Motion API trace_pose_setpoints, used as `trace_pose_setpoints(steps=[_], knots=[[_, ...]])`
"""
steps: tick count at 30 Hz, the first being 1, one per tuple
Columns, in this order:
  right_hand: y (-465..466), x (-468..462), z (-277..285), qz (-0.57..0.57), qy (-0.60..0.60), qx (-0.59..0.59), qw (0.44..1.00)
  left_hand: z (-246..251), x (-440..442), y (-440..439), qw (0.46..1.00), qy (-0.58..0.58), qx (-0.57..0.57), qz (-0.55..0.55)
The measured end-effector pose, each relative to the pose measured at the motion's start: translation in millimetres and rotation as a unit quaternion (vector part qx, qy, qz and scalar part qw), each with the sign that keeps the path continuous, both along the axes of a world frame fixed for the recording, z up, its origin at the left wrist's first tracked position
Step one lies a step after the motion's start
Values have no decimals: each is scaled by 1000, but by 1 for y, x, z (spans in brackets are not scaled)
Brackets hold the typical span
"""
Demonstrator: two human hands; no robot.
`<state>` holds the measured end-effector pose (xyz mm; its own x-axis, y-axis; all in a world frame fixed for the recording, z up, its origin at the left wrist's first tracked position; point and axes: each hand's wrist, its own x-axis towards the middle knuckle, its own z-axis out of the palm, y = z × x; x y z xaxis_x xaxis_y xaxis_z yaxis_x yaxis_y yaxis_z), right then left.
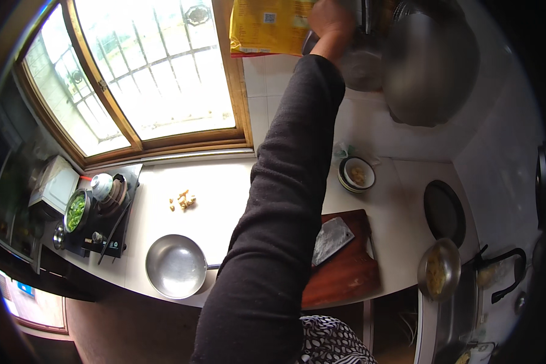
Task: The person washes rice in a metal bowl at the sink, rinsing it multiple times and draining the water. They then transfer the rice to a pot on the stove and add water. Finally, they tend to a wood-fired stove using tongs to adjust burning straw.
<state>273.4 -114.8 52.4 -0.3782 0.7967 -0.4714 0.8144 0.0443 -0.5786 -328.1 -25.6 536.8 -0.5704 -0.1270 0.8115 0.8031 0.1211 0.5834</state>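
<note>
My left arm, in a dark sleeve, reaches up across the middle of the view. My left hand (pixel 331 19) is at the top, blurred, over the right edge of a yellow printed package (pixel 268 27) and beside hanging metal pans (pixel 364 68). Its fingers are partly cut off, so its grip cannot be told. My right hand is out of view. Below the arm, a cleaver (pixel 333 239) lies on a reddish wooden cutting board (pixel 346 282). Left of it stand a metal frying pan (pixel 176 267) and a small pile of pale brown food pieces (pixel 186 199) on the counter.
Stacked bowls (pixel 356 174) hold food pieces. A gas stove (pixel 107 214) at left bears an upturned bowl (pixel 102 186) and a bowl of chopped greens (pixel 76 211). At right are a dark round pan (pixel 444 213), a metal bowl of yellowish food (pixel 437 270), and a sink (pixel 457 309).
</note>
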Motion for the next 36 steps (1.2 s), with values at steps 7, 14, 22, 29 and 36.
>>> trace_pose_setpoints(steps=[7,14,22,29,36], knots=[[9,-9,2,40,-2,18,999,34,22,-46,992,94,69,48],[15,-6,9,109,16,89,990,-3,81,-74,964,264,17,-32],[45,-40,133,149,184,523,819,-148,206,-96,739,498,-421,-173],[35,-86,216,217,137,651,714,-214,274,-90,647,420,-471,-428],[33,-73,158,107,13,633,766,-261,262,-56,591,502,-401,-487]])
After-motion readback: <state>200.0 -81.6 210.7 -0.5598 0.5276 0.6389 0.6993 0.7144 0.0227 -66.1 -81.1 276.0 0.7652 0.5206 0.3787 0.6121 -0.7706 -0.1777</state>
